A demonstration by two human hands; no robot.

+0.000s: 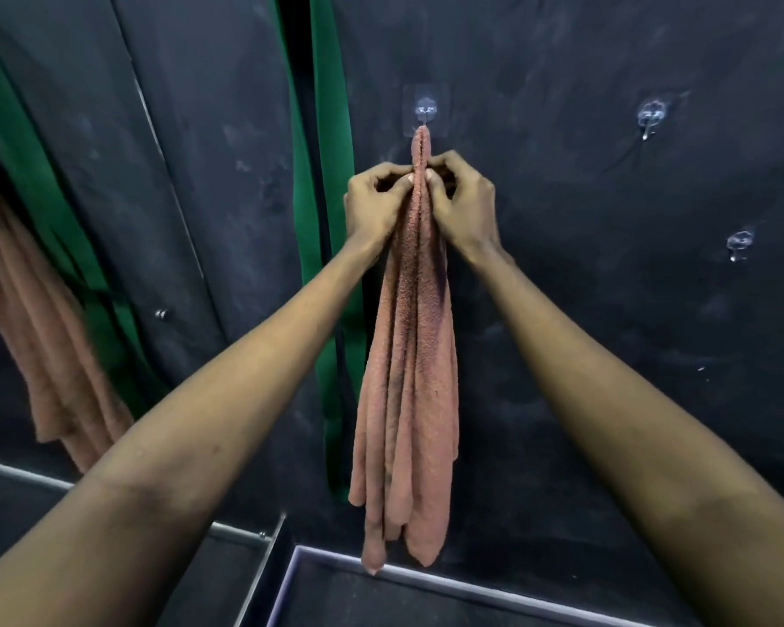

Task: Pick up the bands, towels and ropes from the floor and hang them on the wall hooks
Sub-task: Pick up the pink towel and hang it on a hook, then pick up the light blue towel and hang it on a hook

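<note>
Across the whole view, a dark wall (pixel 607 310) stands in front of the person, smudged and scuffed in places. A long pinkish-brown towel (pixel 408 355) hangs down its middle. The towel is bunched into narrow folds, its top end is caught on a clear hook (pixel 425 111), and its lower ends dangle just above a pale metal strip (pixel 471 586) at the bottom of the wall.

Just left of the towel, a wide green band (pixel 331 129) hangs flat against the wall, running up out of the top of the view. At the far left edge, a second pinkish towel (pixel 51 355) and another green strip (pixel 28 174) show, both blurred. I cannot tell whether they are real or a reflection in a panel.

Both bare forearms reach up from the near corners. The left hand (pixel 372 205) pinches the towel's left side just below the hook, fingers curled in. The right hand (pixel 465 201) grips the same bunch from the right, at the same height, so the two hands almost meet.

To the right, a clear stick-on hook (pixel 651 117) sits bare at about the same height as the first, and another small hook (pixel 739 244) is lower and farther right.
</note>
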